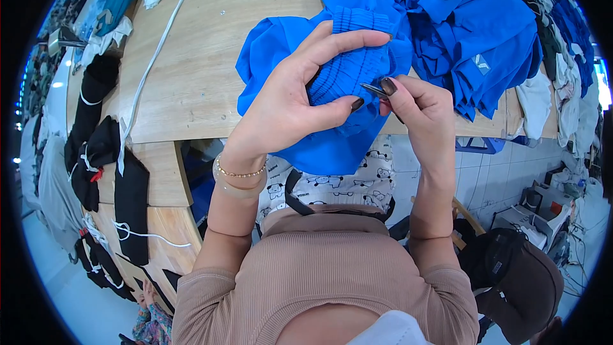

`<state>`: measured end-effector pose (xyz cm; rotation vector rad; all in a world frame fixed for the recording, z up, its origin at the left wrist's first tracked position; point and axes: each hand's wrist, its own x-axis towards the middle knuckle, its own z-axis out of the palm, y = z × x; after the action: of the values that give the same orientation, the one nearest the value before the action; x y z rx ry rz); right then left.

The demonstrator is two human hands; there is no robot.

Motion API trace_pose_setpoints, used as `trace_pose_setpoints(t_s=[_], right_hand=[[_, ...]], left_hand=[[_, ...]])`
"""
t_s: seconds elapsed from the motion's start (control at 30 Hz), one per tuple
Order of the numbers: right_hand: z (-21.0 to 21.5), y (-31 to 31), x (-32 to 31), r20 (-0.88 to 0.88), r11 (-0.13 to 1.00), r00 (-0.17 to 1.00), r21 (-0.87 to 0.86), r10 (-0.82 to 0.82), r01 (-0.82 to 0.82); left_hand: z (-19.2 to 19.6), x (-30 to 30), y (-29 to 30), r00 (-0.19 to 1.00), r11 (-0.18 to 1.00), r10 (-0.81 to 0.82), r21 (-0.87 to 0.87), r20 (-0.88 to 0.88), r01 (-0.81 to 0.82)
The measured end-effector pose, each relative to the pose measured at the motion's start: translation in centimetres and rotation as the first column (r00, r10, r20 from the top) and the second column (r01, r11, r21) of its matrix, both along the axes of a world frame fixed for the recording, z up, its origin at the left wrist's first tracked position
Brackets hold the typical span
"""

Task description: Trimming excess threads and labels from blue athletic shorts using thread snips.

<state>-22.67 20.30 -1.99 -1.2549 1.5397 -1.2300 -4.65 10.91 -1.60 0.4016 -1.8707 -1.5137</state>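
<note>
Presently, blue garment (271, 45) lies at the near edge of the wooden worktable (204, 76), partly hanging over. Left hand (290, 92): thumb and index spread apart across the gathered elastic band (345, 67); remaining fingers' grip hidden, cannot tell. Right hand (421, 105): pinching a slim pointed metal tool (373, 90), tip over the band. Blue cloth pile (485, 32): worktable's right side. White cord (156, 57): worktable's left.

The place looks like a garment workshop, shown by a broad wooden work table (191, 83) heaped with matching blue garments (488, 29), tied bundles of black cloth (132, 207), more cloth (52, 195) piled along the left, and a co-worker's patterned sleeve (155, 324) (just visible at the lower left).
</note>
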Motion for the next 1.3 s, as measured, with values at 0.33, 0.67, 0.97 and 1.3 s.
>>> trace_pose_setpoints(t_s=[0.33,0.67,0.97,1.3], right_hand=[[0.2,0.0,0.2,0.079,0.998,0.995,-0.025,0.059,-0.058],[1.6,1.1,-0.2,-0.067,0.996,0.994,0.009,-0.084,0.085],[1.8,1.2,0.2,-0.268,0.994,0.957,-0.016,-0.111,0.111],[1.5,0.9,0.2,-0.353,0.995,0.931,-0.067,-0.094,0.076]], left_hand=[[-0.2,-0.2,0.0,0.999,0.999,0.002,-0.039,0.04,0.0],[-0.1,0.0,0.0,0.999,0.997,-0.043,0.056,-0.011,0.044],[0.1,-0.2,0.2,0.999,0.998,0.006,-0.062,0.054,-0.002],[0.1,-0.1,0.2,0.997,0.998,-0.004,-0.064,0.074,0.009]])
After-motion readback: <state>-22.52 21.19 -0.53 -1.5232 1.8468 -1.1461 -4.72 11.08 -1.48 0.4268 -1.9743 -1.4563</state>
